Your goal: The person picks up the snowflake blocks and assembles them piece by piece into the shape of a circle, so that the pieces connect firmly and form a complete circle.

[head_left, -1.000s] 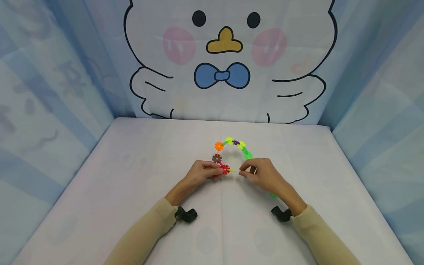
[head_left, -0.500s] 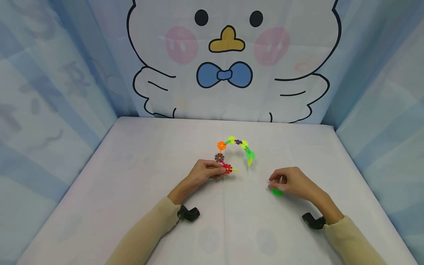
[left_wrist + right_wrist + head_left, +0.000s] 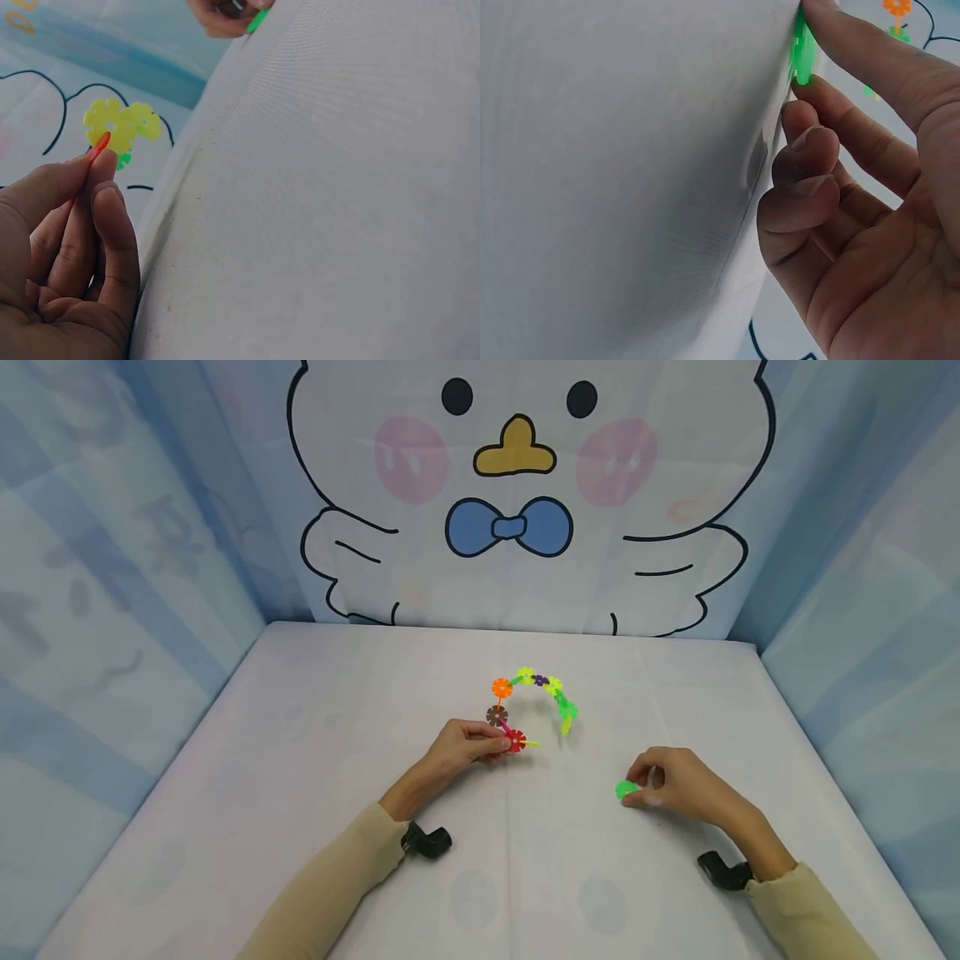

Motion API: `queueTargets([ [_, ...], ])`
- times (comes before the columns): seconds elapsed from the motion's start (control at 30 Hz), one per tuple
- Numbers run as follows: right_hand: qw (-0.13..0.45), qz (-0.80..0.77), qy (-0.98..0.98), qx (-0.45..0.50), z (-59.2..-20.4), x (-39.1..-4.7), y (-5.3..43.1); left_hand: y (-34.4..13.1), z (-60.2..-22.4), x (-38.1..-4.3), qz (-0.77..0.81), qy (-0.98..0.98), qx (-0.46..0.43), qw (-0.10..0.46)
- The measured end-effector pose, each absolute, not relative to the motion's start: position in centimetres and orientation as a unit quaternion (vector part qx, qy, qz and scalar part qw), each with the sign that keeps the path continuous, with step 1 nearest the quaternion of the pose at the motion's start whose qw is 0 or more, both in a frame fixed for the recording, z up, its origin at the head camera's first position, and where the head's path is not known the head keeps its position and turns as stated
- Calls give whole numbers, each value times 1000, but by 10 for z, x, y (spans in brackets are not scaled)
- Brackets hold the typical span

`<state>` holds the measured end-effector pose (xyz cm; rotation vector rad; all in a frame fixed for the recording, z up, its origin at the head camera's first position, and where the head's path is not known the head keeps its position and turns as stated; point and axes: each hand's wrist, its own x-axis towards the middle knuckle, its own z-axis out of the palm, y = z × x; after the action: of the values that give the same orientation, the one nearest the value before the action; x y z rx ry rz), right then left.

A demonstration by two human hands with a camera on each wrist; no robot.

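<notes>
Between thumb and fingertips, my left hand [image 3: 467,743] pinches a red snowflake disc [image 3: 515,741], which shows edge-on in the left wrist view. This disc ends a curved chain of interlocking plastic discs: a brown one [image 3: 497,716], an orange one [image 3: 502,687], then yellow, purple and green ones arching to the right. A yellow disc [image 3: 110,125] sticks out from the red one. To the right and nearer the front, my right hand [image 3: 678,782] pinches a loose green snowflake disc [image 3: 626,789] by its edge; in the right wrist view this green disc [image 3: 803,49] stands edge-on between thumb and index finger.
A white cloth covers the table [image 3: 360,843]. Printed curtains stand at the back and on both sides. Black camera mounts [image 3: 427,841] sit at both wrists, below the hands. The chain's other end, a yellow-green disc [image 3: 566,725], lies right of the left hand.
My right hand has moved away from the red disc, right and toward the front, and has taken hold of the green disc. The left hand keeps its grip on the chain.
</notes>
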<state>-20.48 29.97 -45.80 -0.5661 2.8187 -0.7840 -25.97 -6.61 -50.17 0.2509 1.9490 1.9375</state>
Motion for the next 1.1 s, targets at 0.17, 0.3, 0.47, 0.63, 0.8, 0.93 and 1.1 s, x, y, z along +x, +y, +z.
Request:
queueTargets([
  [0.17, 89, -266, 942, -186, -458, -205, 299, -65, -500, -260, 687, 695, 87, 192],
  [0.3, 105, -274, 937, -187, -457, -206, 298, -65, -500, -259, 686, 695, 89, 193],
  [0.47, 111, -291, 930, -195, -455, -207, 294, -65, -500, -258, 690, 691, 85, 197],
  [0.63, 135, -338, 913, -183, -454, -213, 286, -66, -501, -258, 700, 681, 88, 196],
  [0.8, 153, -375, 897, -175, -456, -221, 276, -66, -503, -259, 700, 681, 88, 198],
  [0.93, 162, -407, 883, -168, -458, -227, 264, -66, -503, -259, 699, 682, 89, 198],
  [1.1, 166, -437, 868, -166, -458, -233, 247, -66, -502, -259, 694, 687, 87, 196],
])
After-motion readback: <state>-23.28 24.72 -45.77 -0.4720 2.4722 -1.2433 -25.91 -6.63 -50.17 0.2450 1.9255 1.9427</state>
